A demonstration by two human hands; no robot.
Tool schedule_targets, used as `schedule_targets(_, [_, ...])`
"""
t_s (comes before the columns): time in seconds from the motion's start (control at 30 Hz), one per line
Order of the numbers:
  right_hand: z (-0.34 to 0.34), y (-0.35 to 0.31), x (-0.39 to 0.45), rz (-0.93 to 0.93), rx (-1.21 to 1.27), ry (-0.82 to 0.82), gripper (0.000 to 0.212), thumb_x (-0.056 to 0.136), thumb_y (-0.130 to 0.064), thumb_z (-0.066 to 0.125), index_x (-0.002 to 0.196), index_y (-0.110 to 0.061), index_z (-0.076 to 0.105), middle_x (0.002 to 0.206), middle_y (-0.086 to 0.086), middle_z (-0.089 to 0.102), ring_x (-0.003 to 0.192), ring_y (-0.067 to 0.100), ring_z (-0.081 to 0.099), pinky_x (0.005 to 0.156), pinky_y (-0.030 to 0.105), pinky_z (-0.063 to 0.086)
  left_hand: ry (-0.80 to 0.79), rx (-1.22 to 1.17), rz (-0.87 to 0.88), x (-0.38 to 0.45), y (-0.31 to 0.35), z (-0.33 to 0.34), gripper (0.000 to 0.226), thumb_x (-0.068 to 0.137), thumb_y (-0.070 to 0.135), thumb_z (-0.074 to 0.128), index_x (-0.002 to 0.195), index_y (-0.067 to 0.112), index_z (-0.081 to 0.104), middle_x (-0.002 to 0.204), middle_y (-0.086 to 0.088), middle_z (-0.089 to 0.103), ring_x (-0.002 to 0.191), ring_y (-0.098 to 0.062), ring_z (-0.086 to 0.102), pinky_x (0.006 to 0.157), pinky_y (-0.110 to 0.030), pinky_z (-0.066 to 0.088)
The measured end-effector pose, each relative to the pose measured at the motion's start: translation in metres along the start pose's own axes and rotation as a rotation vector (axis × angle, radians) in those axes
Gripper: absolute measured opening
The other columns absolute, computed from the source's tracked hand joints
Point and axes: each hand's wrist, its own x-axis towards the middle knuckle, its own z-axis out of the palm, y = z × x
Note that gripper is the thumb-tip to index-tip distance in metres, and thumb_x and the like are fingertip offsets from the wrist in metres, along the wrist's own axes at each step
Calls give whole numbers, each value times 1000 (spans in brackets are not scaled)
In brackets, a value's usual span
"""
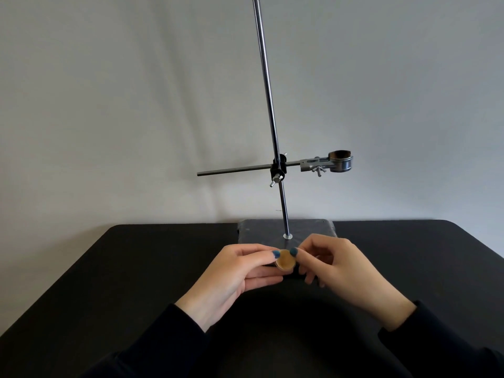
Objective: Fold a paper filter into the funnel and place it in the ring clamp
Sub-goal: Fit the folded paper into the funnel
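A small funnel [285,262] with a brown paper filter lining its round mouth is held between both hands, just above the table and in front of the stand's base. My left hand [234,274] grips its left rim with thumb and forefinger. My right hand [338,271] pinches its right rim. The funnel's stem is hidden behind my fingers. The metal ring clamp [341,160] hangs on a horizontal bar, up and to the right of my hands, with something brown showing inside it.
A retort stand's rod [268,105] rises from a dark base plate [261,230] at the back of the black table [109,282]. A boss head [278,169] joins the horizontal bar to the rod. A plain grey wall lies behind.
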Motion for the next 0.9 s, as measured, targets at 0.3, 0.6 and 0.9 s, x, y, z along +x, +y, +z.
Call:
schedule_targets(0.3, [-1,0,1,45,36,-39,21,91,-29,59,74,-21,68,62,-5,71,56,9,67,51,19,48,-9,-2,-28,-1,1,2,19,94,1,57,99,2,76,101,-22,75,95,-34,72,75,-35,61])
schedule_targets(0.6, [-2,-9,-1,144,167,-125,35,97,-17,50,64,-16,60,57,-3,63,50,10,57,47,20,41,-79,-21,-21,-4,4,5,24,97,5,52,99,3,76,103,-21,75,98,-33,71,74,-31,59])
schedule_targets(0.9, [-7,-14,-3,175,421,-36,37,95,-16,50,59,-15,58,56,4,57,47,13,46,47,22,34,-45,-145,-68,-5,5,8,30,88,24,60,98,0,76,104,-24,74,97,-36,71,67,-30,61])
